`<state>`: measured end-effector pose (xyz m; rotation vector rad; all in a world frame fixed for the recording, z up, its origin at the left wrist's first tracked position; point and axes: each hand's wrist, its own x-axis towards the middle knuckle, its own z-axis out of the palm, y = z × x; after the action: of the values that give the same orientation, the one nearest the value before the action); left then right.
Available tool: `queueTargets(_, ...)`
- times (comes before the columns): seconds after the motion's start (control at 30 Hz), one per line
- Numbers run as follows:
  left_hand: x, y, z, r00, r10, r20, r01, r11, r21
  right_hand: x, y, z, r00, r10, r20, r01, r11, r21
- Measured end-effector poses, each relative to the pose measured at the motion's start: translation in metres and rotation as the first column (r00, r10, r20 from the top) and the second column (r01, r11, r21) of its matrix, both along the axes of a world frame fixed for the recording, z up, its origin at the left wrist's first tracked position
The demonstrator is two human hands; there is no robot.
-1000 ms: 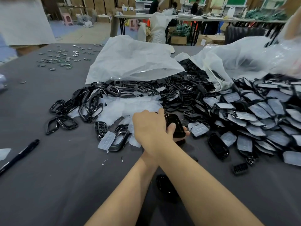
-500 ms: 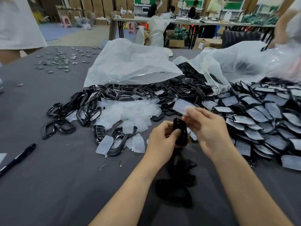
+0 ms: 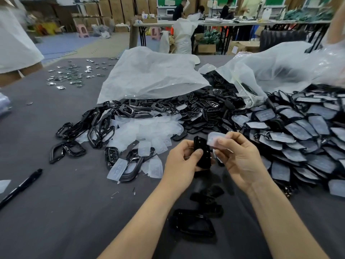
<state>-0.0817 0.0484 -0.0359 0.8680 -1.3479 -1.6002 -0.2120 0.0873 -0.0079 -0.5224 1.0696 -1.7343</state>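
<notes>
The left hand [image 3: 180,161] grips a black shell [image 3: 202,153] upright; the right hand [image 3: 240,159] pinches a clear pad [image 3: 216,140] beside it.

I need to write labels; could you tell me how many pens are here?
1: a black pen lies at the table's left edge; more may hide under the piles.

**Occluded, cropped and unresolved items**

The left hand [image 3: 182,163] covers the near side of the black shell [image 3: 202,156]. The fingers of the right hand [image 3: 240,157] cover the lower part of the translucent pad [image 3: 216,140]. The pen [image 3: 20,186] is cut off by the left edge. The black parts [image 3: 194,223] between the forearms are blurred, shape indeterminate. The shiny pieces [image 3: 72,75] far left are too small to identify. The clear bag [image 3: 332,64] is blurred and cropped at the right edge.
</notes>
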Motion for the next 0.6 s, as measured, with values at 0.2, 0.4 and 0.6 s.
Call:
queueTargets(0.2,0.0015,0.0027,0.0047,0.998,-0.01,-0.063,0.011,1.0,0.011,-0.0009,0.0022,0.0022,0.999,0.035,-0.037,-0.035,0.999,-0.003)
queueTargets(0.4,0.0018,0.0043,0.007,0.997,-0.012,-0.077,0.013,1.0,0.013,0.0008,0.0005,-0.0004,0.995,0.02,-0.094,-0.018,1.0,0.026)
queueTargets(0.6,0.0016,0.0045,0.0066,0.997,-0.025,-0.069,0.025,1.0,0.004,-0.0005,0.0021,-0.0005,0.991,0.02,-0.129,-0.018,1.0,0.014)
